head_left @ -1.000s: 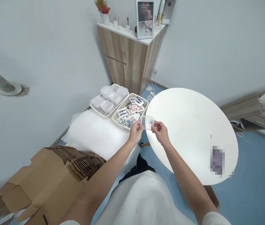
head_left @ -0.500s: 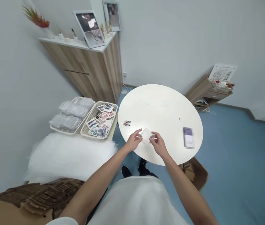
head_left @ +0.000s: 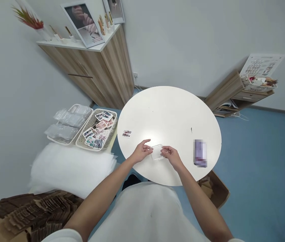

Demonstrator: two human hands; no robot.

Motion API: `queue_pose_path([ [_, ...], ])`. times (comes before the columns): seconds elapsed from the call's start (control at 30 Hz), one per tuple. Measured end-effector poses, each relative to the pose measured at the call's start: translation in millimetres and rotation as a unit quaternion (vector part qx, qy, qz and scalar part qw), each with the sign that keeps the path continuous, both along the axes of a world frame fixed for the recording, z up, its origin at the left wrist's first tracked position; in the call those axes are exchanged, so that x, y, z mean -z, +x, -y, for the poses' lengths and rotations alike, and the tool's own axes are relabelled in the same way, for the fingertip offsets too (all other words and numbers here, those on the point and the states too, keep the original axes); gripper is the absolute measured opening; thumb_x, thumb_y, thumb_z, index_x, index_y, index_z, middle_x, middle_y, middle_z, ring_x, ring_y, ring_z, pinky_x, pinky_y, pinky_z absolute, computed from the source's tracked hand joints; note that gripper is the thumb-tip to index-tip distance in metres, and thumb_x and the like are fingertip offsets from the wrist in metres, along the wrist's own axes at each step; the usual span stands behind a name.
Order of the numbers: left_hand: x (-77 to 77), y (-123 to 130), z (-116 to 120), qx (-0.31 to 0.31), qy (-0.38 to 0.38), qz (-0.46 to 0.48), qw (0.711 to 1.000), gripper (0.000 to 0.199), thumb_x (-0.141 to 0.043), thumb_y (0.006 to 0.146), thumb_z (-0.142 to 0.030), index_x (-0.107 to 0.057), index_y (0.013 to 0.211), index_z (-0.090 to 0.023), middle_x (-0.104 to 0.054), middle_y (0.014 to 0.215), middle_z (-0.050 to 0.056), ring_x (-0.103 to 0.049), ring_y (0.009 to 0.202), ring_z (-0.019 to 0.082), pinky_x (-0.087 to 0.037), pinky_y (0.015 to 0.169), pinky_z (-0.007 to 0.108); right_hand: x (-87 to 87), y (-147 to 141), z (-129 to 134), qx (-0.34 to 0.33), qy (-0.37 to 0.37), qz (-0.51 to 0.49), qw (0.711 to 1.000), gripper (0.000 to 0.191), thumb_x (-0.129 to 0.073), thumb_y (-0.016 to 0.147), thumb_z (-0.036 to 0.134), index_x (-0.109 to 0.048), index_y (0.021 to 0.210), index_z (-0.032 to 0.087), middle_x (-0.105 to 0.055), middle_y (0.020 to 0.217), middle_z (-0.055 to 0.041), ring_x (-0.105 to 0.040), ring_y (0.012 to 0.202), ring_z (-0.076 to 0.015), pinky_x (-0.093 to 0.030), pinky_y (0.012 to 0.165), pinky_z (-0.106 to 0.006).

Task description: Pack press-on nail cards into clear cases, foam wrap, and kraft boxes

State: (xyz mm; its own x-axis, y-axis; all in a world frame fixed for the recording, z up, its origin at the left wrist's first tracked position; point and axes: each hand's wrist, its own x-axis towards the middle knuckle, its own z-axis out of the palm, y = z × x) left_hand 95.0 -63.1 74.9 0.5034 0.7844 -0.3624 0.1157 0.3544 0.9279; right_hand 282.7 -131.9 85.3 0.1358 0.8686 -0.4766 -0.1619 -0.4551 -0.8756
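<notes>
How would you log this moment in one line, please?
left hand: holds case | right hand: holds case | card: on table, left of case | basket: beside table

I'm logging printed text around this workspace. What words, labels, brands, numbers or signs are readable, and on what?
No text can be read.
White sheet at far right: printed marks, too small to read.
Purple item on the table: pixelated, unreadable.
Clear case between left hand and right hand: no lettering discernible.
</notes>
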Motion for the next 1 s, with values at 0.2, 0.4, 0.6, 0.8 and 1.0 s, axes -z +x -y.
queue_pose_path([
  [0.2, 1.2, 18, 20, -0.115, 0.072, -0.131, 0.982, 0.032, -0.059, 0.072, -0.032, -0.056, 0.101, -0.018, -0.059, 0.090, 0.006, -0.058, 0.077, 0.013, -0.045, 0.071, 0.028, 11.9, 9, 7, 0.041, -0.021, 0.010, 0.999, 0.033, -0.068, 0.058, 0.040, -0.056, 0.081, 0.019, -0.058, 0.079, -0.0010, -0.056, 0.061, -0.0116, -0.045, 0.059, -0.028],
  [0.4, 0.2, 28, 34, -0.070, 0.035, -0.144, 0.986, 0.044, -0.061, 0.070, -0.033, -0.050, 0.112, -0.022, -0.051, 0.114, 0.010, -0.055, 0.094, 0.018, -0.045, 0.075, 0.031, 13.3, 1, 10, 0.101, -0.020, -0.020, 0.995, 0.031, -0.067, 0.058, 0.036, -0.052, 0.079, 0.020, -0.056, 0.076, 0.0009, -0.055, 0.060, -0.0112, -0.046, 0.061, -0.029],
  [0.6, 5.5, 26, 24, -0.027, -0.116, -0.037, 0.992, 0.044, -0.064, 0.068, -0.035, -0.048, 0.105, -0.018, -0.059, 0.085, 0.006, -0.060, 0.078, 0.015, -0.045, 0.070, 0.030, 3.1, -16, 18, 0.183, -0.016, -0.070, 0.980, 0.055, -0.068, 0.056, 0.031, -0.042, 0.104, 0.029, -0.053, 0.081, 0.0041, -0.058, 0.067, -0.0117, -0.050, 0.069, -0.033],
  [0.8, -0.1, 26, 11, 0.032, -0.076, -0.010, 0.997, 0.030, -0.063, 0.068, -0.035, -0.056, 0.093, -0.019, -0.055, 0.090, 0.003, -0.061, 0.074, 0.013, -0.044, 0.069, 0.027, 5.9, -27, 36, 0.110, -0.041, -0.012, 0.993, 0.035, -0.067, 0.059, 0.033, -0.054, 0.090, 0.022, -0.056, 0.077, 0.0014, -0.057, 0.072, -0.0139, -0.046, 0.078, -0.037],
  [1.0, -9.0, 27, -8, 0.120, -0.017, -0.028, 0.992, 0.030, -0.065, 0.066, -0.031, -0.060, 0.092, -0.017, -0.056, 0.083, 0.002, -0.060, 0.069, 0.013, -0.044, 0.068, 0.028, 0.2, -12, 37, 0.115, 0.000, 0.036, 0.993, 0.041, -0.068, 0.060, 0.037, -0.057, 0.097, 0.022, -0.060, 0.089, -0.0032, -0.056, 0.086, -0.0170, -0.044, 0.080, -0.036],
])
